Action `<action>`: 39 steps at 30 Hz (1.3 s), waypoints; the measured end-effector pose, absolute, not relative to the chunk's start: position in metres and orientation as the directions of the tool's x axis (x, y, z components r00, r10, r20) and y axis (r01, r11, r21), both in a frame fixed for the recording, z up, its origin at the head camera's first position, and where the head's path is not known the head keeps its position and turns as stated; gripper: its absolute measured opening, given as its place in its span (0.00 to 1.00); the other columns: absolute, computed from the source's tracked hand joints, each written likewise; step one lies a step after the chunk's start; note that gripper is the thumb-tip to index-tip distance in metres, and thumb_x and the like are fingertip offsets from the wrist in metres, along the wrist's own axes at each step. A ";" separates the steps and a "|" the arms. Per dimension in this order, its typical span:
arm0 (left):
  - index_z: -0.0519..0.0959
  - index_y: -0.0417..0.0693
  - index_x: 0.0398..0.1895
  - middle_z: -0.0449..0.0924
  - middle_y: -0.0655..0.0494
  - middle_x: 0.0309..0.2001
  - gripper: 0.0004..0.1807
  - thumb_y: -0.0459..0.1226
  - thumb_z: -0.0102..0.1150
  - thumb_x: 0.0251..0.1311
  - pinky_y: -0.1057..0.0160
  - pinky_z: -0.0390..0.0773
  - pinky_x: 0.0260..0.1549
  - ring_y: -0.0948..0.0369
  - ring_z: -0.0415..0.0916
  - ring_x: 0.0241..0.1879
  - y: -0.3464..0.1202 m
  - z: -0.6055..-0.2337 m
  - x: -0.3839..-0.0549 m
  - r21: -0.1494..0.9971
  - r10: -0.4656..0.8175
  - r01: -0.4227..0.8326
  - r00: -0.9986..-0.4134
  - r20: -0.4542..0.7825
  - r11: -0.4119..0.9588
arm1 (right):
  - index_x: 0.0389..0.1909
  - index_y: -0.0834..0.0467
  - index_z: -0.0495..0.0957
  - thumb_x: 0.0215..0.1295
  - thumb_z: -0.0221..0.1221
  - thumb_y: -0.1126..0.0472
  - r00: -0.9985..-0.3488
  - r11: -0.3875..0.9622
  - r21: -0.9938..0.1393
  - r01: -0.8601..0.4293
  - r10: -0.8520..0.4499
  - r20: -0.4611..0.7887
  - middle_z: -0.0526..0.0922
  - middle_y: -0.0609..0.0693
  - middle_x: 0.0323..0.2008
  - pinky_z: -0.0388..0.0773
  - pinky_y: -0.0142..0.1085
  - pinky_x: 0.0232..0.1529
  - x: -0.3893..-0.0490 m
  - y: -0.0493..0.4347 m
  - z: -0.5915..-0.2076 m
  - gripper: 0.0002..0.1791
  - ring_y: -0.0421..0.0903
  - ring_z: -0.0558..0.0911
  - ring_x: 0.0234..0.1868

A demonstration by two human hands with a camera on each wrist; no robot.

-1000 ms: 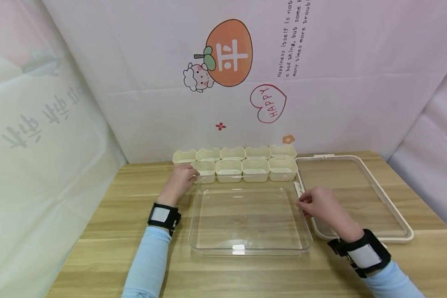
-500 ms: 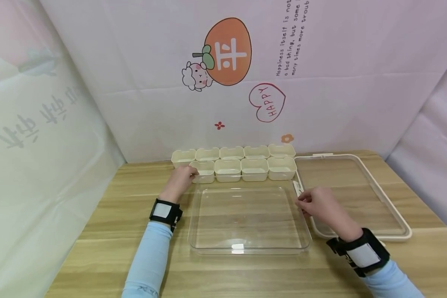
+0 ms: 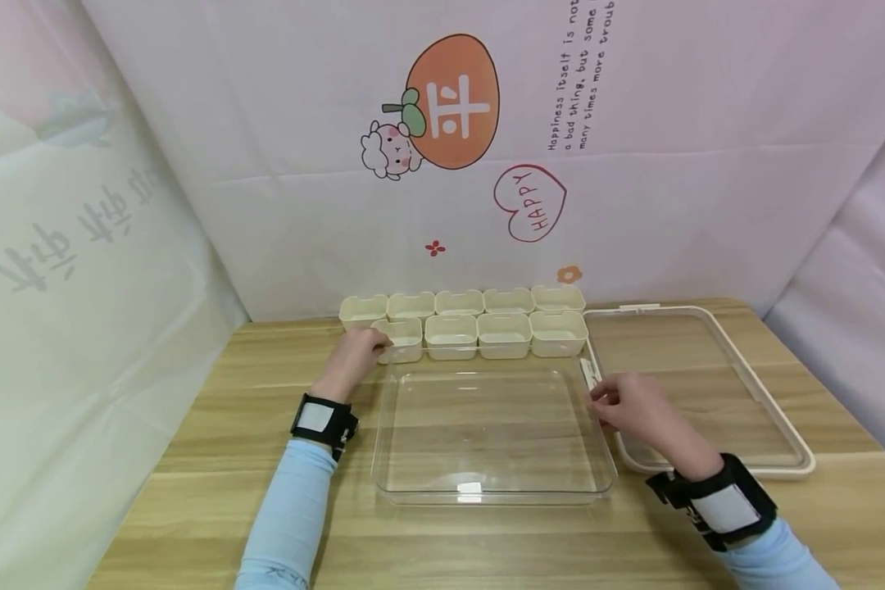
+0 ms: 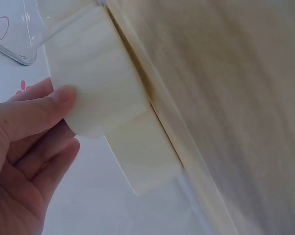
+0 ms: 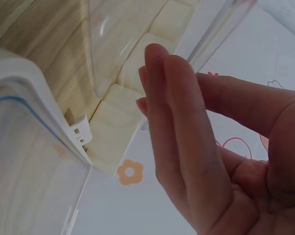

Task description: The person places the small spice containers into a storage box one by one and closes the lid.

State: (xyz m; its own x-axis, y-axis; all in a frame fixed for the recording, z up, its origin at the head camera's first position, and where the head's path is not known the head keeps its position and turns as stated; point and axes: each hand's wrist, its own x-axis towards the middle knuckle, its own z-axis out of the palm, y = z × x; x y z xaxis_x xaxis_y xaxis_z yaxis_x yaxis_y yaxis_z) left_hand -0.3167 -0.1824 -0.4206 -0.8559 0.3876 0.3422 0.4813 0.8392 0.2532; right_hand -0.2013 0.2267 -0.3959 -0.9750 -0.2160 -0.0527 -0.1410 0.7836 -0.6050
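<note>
My left hand [image 3: 350, 360] is at the left end of the front row of cream cups. Its thumb and fingers pinch the wall of the leftmost front cup [image 3: 401, 340], whose smooth pale side [image 4: 91, 73] fills much of the left wrist view. A clear, shallow rectangular box [image 3: 487, 434] lies in front of the cups, and the wood grain shows through it. At the box's right wall, my right hand [image 3: 637, 410] pinches the rim with bent fingers. In the right wrist view those fingers [image 5: 186, 127] partly cover the box edge.
Several cream cups [image 3: 505, 336] stand in two rows against the back cloth [image 3: 324, 229]. To the right lies a clear lid with a white frame [image 3: 760, 381], its latch [image 3: 590, 373] close to the box. Everything rests on a wooden table [image 3: 229, 459].
The cup in my left hand has shifted slightly left, leaving a small gap beside its neighbour. My right hand and the clear box have stayed almost still.
</note>
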 end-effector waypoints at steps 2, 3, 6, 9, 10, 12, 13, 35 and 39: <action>0.86 0.44 0.35 0.85 0.49 0.36 0.10 0.25 0.59 0.56 0.58 0.80 0.41 0.54 0.82 0.38 -0.183 -0.420 -0.315 0.258 0.382 0.480 -0.856 0.349 0.839 | 0.40 0.71 0.79 0.60 0.59 0.64 -0.974 0.776 -0.616 -0.137 -0.220 -0.061 0.85 0.56 0.27 0.79 0.33 0.24 -0.201 0.226 -0.395 0.13 0.47 0.84 0.24; 0.86 0.43 0.36 0.85 0.48 0.36 0.10 0.25 0.59 0.56 0.58 0.80 0.41 0.54 0.82 0.39 -0.184 -0.420 -0.315 0.258 0.382 0.482 -0.853 0.357 0.837 | 0.40 0.71 0.79 0.60 0.59 0.64 -0.973 0.772 -0.621 -0.136 -0.223 -0.063 0.85 0.56 0.28 0.79 0.33 0.25 -0.200 0.226 -0.395 0.13 0.47 0.84 0.24; 0.86 0.42 0.36 0.85 0.48 0.35 0.09 0.25 0.59 0.55 0.58 0.80 0.41 0.53 0.82 0.38 -0.186 -0.419 -0.312 0.252 0.385 0.503 -0.832 0.399 0.827 | 0.41 0.71 0.79 0.60 0.59 0.64 -0.972 0.765 -0.631 -0.129 -0.223 -0.071 0.85 0.56 0.28 0.79 0.33 0.25 -0.200 0.226 -0.396 0.14 0.47 0.84 0.25; 0.85 0.40 0.35 0.85 0.47 0.34 0.08 0.24 0.61 0.54 0.59 0.80 0.39 0.53 0.81 0.36 -0.188 -0.418 -0.309 0.225 0.400 0.539 -0.793 0.459 0.811 | 0.40 0.71 0.79 0.60 0.59 0.64 -0.972 0.759 -0.639 -0.126 -0.224 -0.074 0.85 0.55 0.27 0.78 0.34 0.25 -0.200 0.226 -0.397 0.13 0.47 0.84 0.25; 0.85 0.40 0.35 0.85 0.48 0.33 0.08 0.24 0.61 0.54 0.59 0.80 0.39 0.53 0.81 0.36 -0.188 -0.418 -0.308 0.216 0.403 0.549 -0.781 0.477 0.808 | 0.39 0.70 0.79 0.60 0.59 0.64 -0.972 0.760 -0.638 -0.127 -0.223 -0.073 0.85 0.54 0.27 0.78 0.33 0.25 -0.199 0.226 -0.397 0.12 0.47 0.84 0.25; 0.85 0.40 0.35 0.84 0.49 0.32 0.07 0.25 0.61 0.54 0.60 0.80 0.38 0.54 0.80 0.35 -0.189 -0.415 -0.305 0.188 0.412 0.561 -0.760 0.502 0.806 | 0.38 0.70 0.79 0.60 0.59 0.64 -0.971 0.760 -0.636 -0.132 -0.228 -0.070 0.84 0.54 0.26 0.78 0.34 0.25 -0.198 0.227 -0.396 0.12 0.46 0.83 0.24; 0.85 0.40 0.35 0.84 0.49 0.31 0.07 0.25 0.61 0.54 0.61 0.80 0.37 0.55 0.80 0.34 -0.190 -0.414 -0.303 0.174 0.416 0.564 -0.753 0.510 0.807 | 0.38 0.70 0.79 0.60 0.59 0.64 -0.972 0.762 -0.634 -0.130 -0.225 -0.071 0.84 0.54 0.26 0.78 0.34 0.25 -0.198 0.227 -0.396 0.12 0.46 0.83 0.24; 0.86 0.44 0.35 0.84 0.54 0.31 0.07 0.29 0.63 0.55 0.65 0.80 0.34 0.59 0.80 0.34 -0.183 -0.377 -0.260 0.001 0.549 0.664 -0.619 0.561 0.747 | 0.40 0.72 0.77 0.62 0.58 0.64 -0.972 0.746 -0.661 -0.077 -0.205 -0.118 0.83 0.54 0.27 0.81 0.37 0.27 -0.197 0.230 -0.396 0.13 0.48 0.84 0.26; 0.85 0.45 0.37 0.84 0.55 0.32 0.07 0.29 0.62 0.56 0.66 0.80 0.32 0.60 0.81 0.33 -0.180 -0.374 -0.256 -0.014 0.568 0.673 -0.614 0.549 0.740 | 0.39 0.71 0.77 0.63 0.58 0.64 -0.971 0.748 -0.659 -0.077 -0.206 -0.121 0.83 0.54 0.28 0.80 0.36 0.27 -0.198 0.229 -0.395 0.12 0.48 0.84 0.26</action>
